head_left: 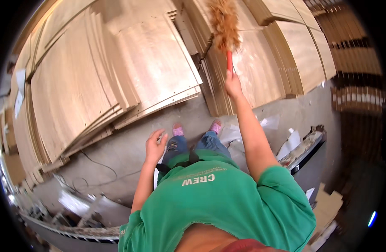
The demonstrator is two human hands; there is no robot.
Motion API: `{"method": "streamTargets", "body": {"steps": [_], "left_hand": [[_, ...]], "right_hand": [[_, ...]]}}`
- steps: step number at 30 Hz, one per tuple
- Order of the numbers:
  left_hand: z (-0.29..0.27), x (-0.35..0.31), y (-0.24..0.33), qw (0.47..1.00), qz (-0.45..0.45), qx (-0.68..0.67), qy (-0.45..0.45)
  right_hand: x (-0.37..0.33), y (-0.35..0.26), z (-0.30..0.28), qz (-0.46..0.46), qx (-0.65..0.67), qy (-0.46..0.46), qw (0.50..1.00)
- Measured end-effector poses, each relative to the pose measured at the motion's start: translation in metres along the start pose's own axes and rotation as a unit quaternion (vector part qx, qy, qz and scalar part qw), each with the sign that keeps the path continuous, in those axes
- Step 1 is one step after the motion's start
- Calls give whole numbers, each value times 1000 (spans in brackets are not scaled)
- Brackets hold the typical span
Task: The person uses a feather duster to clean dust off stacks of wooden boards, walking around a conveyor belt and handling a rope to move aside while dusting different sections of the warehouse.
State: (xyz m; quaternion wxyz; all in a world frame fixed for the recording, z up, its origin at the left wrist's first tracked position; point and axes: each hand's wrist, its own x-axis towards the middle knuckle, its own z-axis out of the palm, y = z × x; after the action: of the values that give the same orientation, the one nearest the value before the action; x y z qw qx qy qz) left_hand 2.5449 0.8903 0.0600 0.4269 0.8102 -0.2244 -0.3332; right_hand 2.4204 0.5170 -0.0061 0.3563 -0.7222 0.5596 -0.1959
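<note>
Head view: a person in a green shirt (239,197) and blue jeans (214,145) is standing on a grey floor (142,172), seen from above, with pink footwear (177,129) showing near the middle of the frame. The right arm is stretching up toward the top, right of centre. The right hand (233,85) is clamping its fingers around the red handle (230,62) of a fluffy tan duster (225,25). The duster is pointing upward at the top of the frame, right of centre, its fluffy head appearing over pale wooden panels (258,67); whether it is touching them, one cannot tell. The left hand (155,145) is hanging in the air just left of centre, its fingers loosely curled and standing apart from the thumb.

Larger stacked wooden boards (71,88) are filling the upper left, their edges fanning out in steps, with a white sheet (20,90) hanging against them at the far left. A thin dark cord (96,163) is curling across the floor at the lower left, above clear plastic wrapping (75,199). Brown stacks (356,63) are rising along the right edge, where the fisheye lens is bending everything.
</note>
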Motion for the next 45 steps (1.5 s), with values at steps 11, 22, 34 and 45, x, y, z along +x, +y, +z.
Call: {"method": "streamTargets", "body": {"steps": [11,22,34,45], "left_hand": [[13,137,32,935,291,165,118],[7,167,21,872,323,359,85],[8,163,18,858,357,332,161],[5,188,39,890,314,267,194]], "right_hand": [[-440,216,-64,490,-69,188,848],[-288,72,-78,327,308,183,874],[-283,55,-144,247,280,334,866],[-7,-73,-49,-5,176,-44,983]]}}
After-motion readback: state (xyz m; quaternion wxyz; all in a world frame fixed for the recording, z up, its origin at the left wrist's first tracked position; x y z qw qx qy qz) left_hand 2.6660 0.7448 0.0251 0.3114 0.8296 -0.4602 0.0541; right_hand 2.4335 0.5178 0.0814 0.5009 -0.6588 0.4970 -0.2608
